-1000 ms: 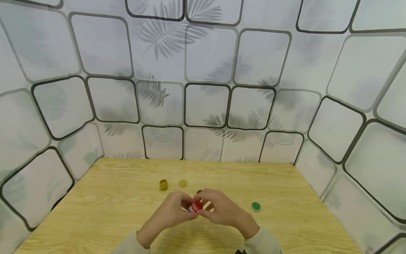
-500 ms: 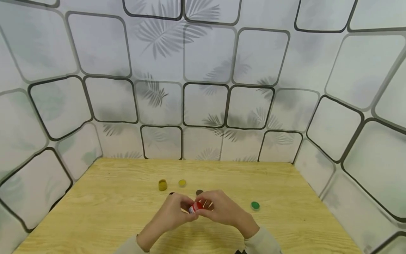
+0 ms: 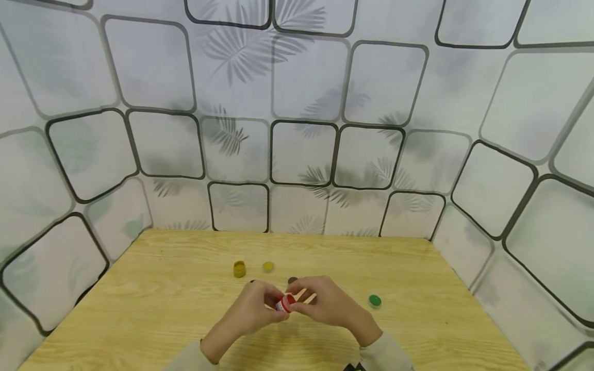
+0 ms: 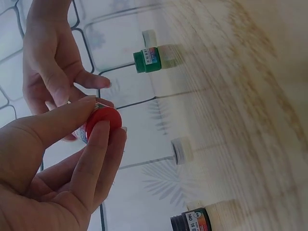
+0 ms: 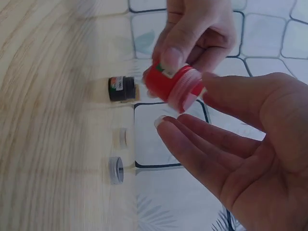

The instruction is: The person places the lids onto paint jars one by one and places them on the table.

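My left hand (image 3: 252, 309) grips a small red paint jar (image 3: 284, 303), tilted, with the thumb on its label side in the right wrist view. Its red base (image 4: 106, 119) faces the left wrist camera. A translucent lid (image 5: 185, 91) shows at the mouth end, toward my right hand (image 3: 327, 303). The right thumb (image 5: 231, 94) is right at this lid, while the other right fingers (image 5: 202, 149) are spread apart below it. Just behind the hands lies a dark lid (image 3: 292, 280). In the left wrist view, a green paint jar (image 4: 149, 60) stands beyond the hands.
A yellow paint jar (image 3: 238, 269) and a yellow lid (image 3: 267, 267) sit on the wooden table (image 3: 162, 288) farther back. A green lid (image 3: 375, 301) lies to the right. A black paint jar (image 5: 122, 89) is mostly hidden behind the left hand in the head view.
My right fingers have loosened from around the red jar's lid end and the right hand has shifted slightly right. My left hand holds the jar in about the same place.
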The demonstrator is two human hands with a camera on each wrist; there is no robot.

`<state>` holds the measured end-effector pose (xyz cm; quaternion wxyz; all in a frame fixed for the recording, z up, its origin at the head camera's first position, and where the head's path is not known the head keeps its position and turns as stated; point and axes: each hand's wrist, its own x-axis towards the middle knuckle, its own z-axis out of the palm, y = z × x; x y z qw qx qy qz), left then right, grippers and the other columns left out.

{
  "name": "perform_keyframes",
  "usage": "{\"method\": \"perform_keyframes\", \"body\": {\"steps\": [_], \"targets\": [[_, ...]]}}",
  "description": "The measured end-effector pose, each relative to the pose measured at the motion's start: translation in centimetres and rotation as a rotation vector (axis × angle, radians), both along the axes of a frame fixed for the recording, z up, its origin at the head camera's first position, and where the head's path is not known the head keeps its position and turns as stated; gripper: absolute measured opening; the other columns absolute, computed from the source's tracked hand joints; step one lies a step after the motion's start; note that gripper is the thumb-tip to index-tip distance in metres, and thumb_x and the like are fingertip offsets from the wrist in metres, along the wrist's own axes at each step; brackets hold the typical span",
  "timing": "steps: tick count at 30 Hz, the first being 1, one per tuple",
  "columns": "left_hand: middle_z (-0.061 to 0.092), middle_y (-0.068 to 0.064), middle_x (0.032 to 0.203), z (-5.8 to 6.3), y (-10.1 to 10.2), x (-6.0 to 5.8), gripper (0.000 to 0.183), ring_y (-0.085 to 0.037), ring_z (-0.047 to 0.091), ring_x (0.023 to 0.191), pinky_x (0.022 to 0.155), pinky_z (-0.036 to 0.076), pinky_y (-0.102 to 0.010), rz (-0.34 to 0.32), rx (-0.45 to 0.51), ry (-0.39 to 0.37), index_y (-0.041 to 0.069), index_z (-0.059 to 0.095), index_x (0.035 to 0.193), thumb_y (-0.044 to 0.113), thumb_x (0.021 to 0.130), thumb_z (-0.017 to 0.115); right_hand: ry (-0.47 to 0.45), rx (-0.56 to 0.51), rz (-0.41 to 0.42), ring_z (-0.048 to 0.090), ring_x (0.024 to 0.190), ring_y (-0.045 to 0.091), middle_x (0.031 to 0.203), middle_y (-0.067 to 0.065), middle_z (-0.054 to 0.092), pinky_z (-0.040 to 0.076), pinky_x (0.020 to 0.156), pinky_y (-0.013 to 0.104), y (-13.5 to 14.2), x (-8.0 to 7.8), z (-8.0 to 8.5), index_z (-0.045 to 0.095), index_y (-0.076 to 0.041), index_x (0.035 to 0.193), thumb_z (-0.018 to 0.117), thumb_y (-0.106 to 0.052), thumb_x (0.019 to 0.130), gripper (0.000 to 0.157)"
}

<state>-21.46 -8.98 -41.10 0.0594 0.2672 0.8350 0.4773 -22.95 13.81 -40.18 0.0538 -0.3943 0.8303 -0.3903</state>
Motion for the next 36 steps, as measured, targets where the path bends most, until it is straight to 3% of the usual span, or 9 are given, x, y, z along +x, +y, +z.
{"method": "perform_keyframes", "body": {"steps": [5, 12, 21, 27, 31, 36], "targets": [[0.079, -0.005, 0.089, 0.07, -0.11, -0.01, 0.017, -0.015, 0.074, 0.078, 0.066, 0.058, -0.022, -0.008, -0.006, -0.010, 0.007, 0.080, 0.098, 0.011, 0.083, 0.086, -0.068, -0.064, 0.044, 0.078, 0.092, 0.017, 0.118, 0.016, 0.075, 0.060, 0.072, 0.018, 0.27, 0.05, 0.33, 0.073, -0.007, 0.120, 0.072, -0.011, 0.097, 0.024], [0.079, -0.004, 0.087, -0.08, -0.07, 0.03, 0.015, -0.010, 0.072, 0.075, 0.066, 0.057, -0.020, -0.016, -0.002, -0.033, 0.006, 0.080, 0.097, 0.009, 0.083, 0.085, -0.053, -0.067, 0.021, 0.075, 0.084, 0.009, 0.106, 0.012, 0.077, 0.060, 0.070, 0.019, 0.03, 0.11, 0.03, 0.077, -0.009, 0.113, 0.076, -0.009, 0.093, 0.020], [0.079, -0.002, 0.086, 0.00, 0.04, -0.02, 0.010, -0.008, 0.071, 0.074, 0.066, 0.057, -0.020, -0.010, -0.022, -0.021, 0.009, 0.080, 0.093, 0.009, 0.084, 0.085, 0.035, 0.006, -0.029, 0.067, 0.071, -0.001, 0.088, 0.006, 0.077, 0.057, 0.066, 0.017, -0.31, -0.08, -0.20, 0.076, -0.010, 0.107, 0.073, -0.021, 0.098, 0.015], [0.079, -0.004, 0.087, 0.16, 0.03, 0.10, 0.012, -0.009, 0.072, 0.074, 0.066, 0.057, -0.021, -0.019, -0.010, -0.018, 0.009, 0.080, 0.094, 0.009, 0.083, 0.086, 0.041, 0.029, -0.046, 0.063, 0.064, -0.003, 0.080, 0.004, 0.076, 0.054, 0.061, 0.017, -0.52, -0.17, -0.31, 0.076, -0.009, 0.102, 0.069, -0.029, 0.100, 0.021], [0.079, -0.004, 0.087, 0.13, 0.08, 0.08, 0.012, -0.010, 0.072, 0.074, 0.066, 0.056, -0.020, -0.019, -0.016, -0.001, 0.009, 0.080, 0.094, 0.009, 0.083, 0.086, 0.033, 0.043, -0.054, 0.067, 0.068, 0.000, 0.089, 0.007, 0.077, 0.055, 0.063, 0.017, -0.50, -0.20, -0.37, 0.074, -0.006, 0.109, 0.068, -0.031, 0.101, 0.027], [0.079, -0.004, 0.087, 0.17, 0.07, 0.06, 0.012, -0.011, 0.072, 0.075, 0.066, 0.056, -0.020, -0.020, -0.015, -0.005, 0.008, 0.080, 0.094, 0.009, 0.083, 0.085, -0.020, 0.014, -0.024, 0.074, 0.084, 0.009, 0.115, 0.016, 0.074, 0.058, 0.069, 0.016, -0.25, -0.04, -0.11, 0.068, -0.002, 0.124, 0.071, -0.023, 0.099, 0.033]]}}
